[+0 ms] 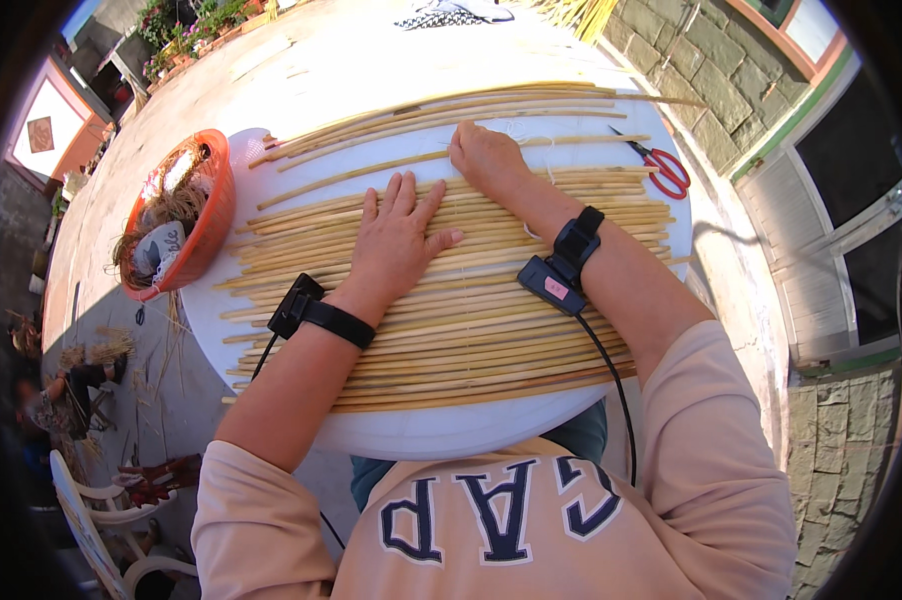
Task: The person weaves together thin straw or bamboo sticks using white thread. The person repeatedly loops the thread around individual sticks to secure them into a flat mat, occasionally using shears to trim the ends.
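Observation:
Many straw-coloured reed stalks (426, 325) lie side by side as a mat on a round white table (431, 433), with thin thread lines crossing them. My left hand (396, 238) rests flat on the mat's far part, fingers spread. Just beyond it, my right hand (486, 158) is closed in a pinch over a single stalk (356, 177) set slightly apart. White thread (551, 165) loops beside my right hand and wrist; what the fingertips hold is hidden. Farther off lies a bundle of loose stalks (401, 122).
Scissors with red handles (674, 178) lie at the table's right edge. An orange basket (229, 200) holding fibre and thread stands at the left edge. Cables run from both wrist straps. A white chair (86, 510) and a seated person (61, 400) are at lower left.

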